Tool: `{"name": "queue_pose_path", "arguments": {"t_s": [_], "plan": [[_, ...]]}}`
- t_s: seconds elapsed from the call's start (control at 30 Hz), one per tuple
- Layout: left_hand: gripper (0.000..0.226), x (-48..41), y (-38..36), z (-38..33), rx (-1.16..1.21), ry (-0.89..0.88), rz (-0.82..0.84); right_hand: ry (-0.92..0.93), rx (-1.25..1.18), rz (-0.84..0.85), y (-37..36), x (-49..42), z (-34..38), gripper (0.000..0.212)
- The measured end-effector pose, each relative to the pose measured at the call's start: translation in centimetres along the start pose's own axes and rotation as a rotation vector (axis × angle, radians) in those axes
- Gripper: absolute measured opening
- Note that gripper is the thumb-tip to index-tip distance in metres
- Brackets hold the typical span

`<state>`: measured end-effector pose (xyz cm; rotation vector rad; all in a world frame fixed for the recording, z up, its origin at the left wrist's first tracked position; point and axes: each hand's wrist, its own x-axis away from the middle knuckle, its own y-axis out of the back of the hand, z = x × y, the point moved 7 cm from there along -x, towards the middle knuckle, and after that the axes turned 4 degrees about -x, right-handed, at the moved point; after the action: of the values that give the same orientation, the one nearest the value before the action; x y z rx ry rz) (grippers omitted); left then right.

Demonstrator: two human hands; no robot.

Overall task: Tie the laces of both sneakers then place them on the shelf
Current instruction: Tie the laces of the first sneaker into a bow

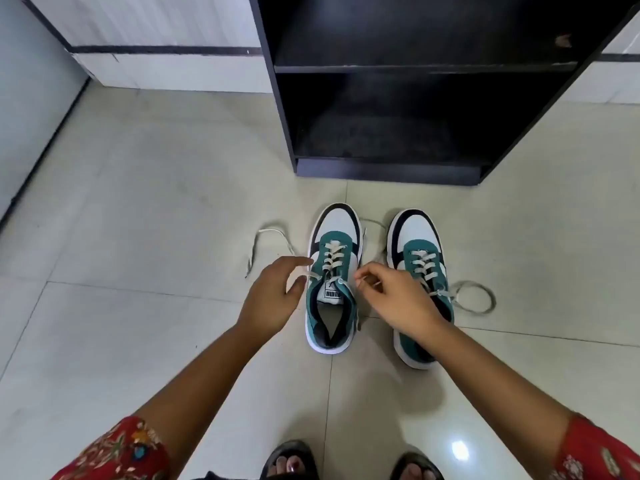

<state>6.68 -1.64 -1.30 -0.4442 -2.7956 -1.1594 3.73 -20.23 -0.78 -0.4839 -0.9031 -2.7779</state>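
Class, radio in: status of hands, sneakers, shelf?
Left hand open by left sneaker; right hand pinching its lace. Both sneakers untied, right sneaker untouched. Shelf ahead, path clear.

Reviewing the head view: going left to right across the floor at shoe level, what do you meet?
Loose lace end on the tiles → left hand → left sneaker → right hand pinching a lace → right sneaker → looped lace on the floor.
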Motion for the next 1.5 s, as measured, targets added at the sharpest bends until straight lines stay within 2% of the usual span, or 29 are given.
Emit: {"name": "queue_pose_path", "arguments": {"t_s": [0.13,0.27,0.33,0.47,0.53,0.6,0.67,0.77,0.83,0.9,1.0,1.1,1.17,1.27,1.4,1.5], "plan": [[0.026,-0.1,-0.5,0.2,-0.148,-0.066,0.002,0.02,0.232,-0.041,-1.0,0.1,0.3,0.024],[0.009,-0.2,-1.1,0.8,-0.186,-0.088,-0.018,0.0,0.261,-0.064,-1.2,-0.3,0.2,0.017],[0.009,-0.1,-1.3,0.6,-0.204,-0.108,-0.004,-0.005,0.246,-0.043,-1.4,-0.5,0.0,0.013],[0.024,0.0,-1.5,0.4,-0.223,-0.15,0.017,-0.023,0.079,-0.02,-1.2,-0.5,0.2,0.012],[0.022,-0.2,-1.7,0.4,-0.281,-0.181,0.003,-0.054,-0.088,-0.009,-0.4,-0.6,0.6,0.016],[0.016,-0.3,-1.9,0.5,-0.298,-0.17,-0.014,-0.048,-0.151,-0.008,1.1,-0.5,1.6,0.015],[0.012,-0.3,-1.9,0.6,-0.303,-0.156,-0.025,0.005,-0.01,-0.09,3.6,-0.3,3.1,0.013],[0.01,-0.3,-1.5,0.8,-0.297,-0.152,-0.041,0.149,0.52,-0.365,7.6,0.4,6.1,0.017],[0.009,-0.2,-1.0,0.8,-0.267,-0.127,-0.069,0.192,0.672,-0.477,8.9,0.7,6.9,0.018],[0.011,-0.2,-0.4,0.2,-0.238,-0.132,-0.089,0.124,0.739,-0.435,8.9,0.6,5.9,0.017],[0.02,-0.4,0.3,-0.2,-0.281,-0.142,-0.067,0.005,0.852,-0.175,6.0,0.3,2.9,0.022],[0.028,-0.8,0.8,-0.1,-0.402,-0.146,-0.038,0.176,0.669,-0.213,3.8,0.1,2.8,0.024],[0.025,-1.1,0.5,-0.2,-0.273,-0.081,0.05,0.249,0.524,-0.149,2.0,-0.6,2.9,0.026],[0.015,-1.7,0.0,-0.6,-0.1,-0.004,0.13,0.139,0.459,0.046,-1.0,-1.4,1.8,0.041],[0.018,-2.0,0.0,-1.1,-0.143,-0.019,0.085,0.115,0.458,0.0,-2.1,-1.4,1.3,0.039],[0.018,-1.8,0.0,-0.8,-0.186,-0.022,0.067,0.076,0.224,0.014,-2.0,-1.9,0.8,0.041]]}}
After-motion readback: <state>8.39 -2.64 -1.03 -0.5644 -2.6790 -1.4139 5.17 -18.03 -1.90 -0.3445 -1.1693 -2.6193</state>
